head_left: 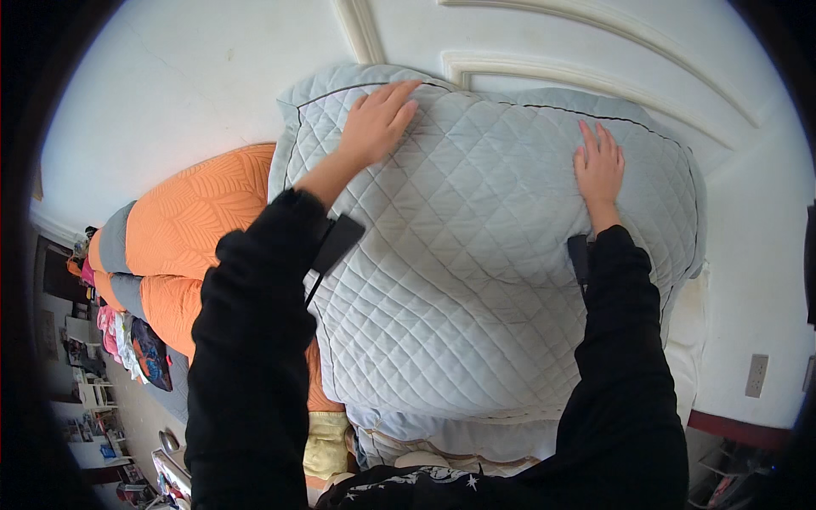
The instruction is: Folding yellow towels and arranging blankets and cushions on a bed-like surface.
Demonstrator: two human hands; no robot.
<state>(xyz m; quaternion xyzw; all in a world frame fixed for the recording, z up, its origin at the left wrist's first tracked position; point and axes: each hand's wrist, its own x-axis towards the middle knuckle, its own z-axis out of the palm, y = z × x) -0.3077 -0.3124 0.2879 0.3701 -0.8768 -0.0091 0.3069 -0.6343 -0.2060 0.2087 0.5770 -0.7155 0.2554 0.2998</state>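
Note:
A pale grey quilted cover (472, 210) with dark piping near its border is spread before me, its far edge lying against the white wall. On its upper left part rests my left hand (376, 124), fingers apart and pointing to the piped edge. My right hand (599, 162) lies palm down on the upper right part, just below the piping. Neither hand grips anything that I can see. From each black sleeve a small black device hangs at the wrist, one on the left (340, 244) and one on the right (578, 258).
Orange quilted bedding (191, 217) with grey bands lies to the left. A yellow cloth (326, 444) is near my body. White bedding (459, 440) shows below the cover. Wall mouldings (586, 76) run behind, and a wall socket (757, 376) is at right. Clothes (150, 350) lie farther left.

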